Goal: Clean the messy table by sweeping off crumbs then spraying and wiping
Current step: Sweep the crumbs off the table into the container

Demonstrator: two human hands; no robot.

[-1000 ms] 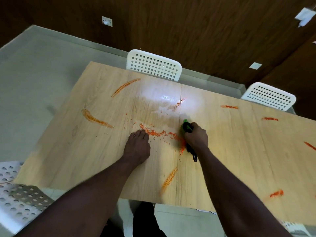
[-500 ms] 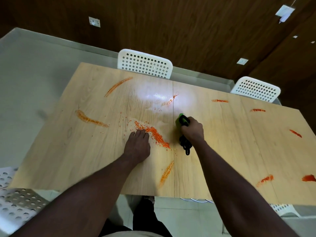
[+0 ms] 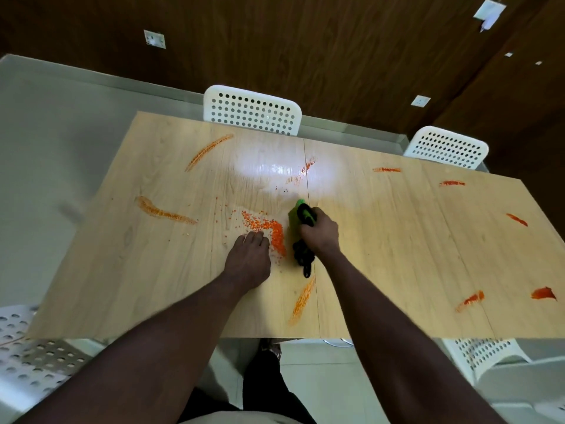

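The crumbs (image 3: 265,229) lie heaped on the tabletop (image 3: 382,240) between the hands. The left hand (image 3: 248,257) rests beside them, fingers loosely bent and holding nothing, and the right hand (image 3: 321,234) grips a green brush (image 3: 295,216) against the pile. This looks like the sweeping step, and next the heap likely needs drawing off the near edge.

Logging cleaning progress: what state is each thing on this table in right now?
crumbs: gathered in a pile, not swept off
brush: held beside the pile
right hand: grips the brush
left hand: rests on table against the pile
orange smears: unwiped
table: messy
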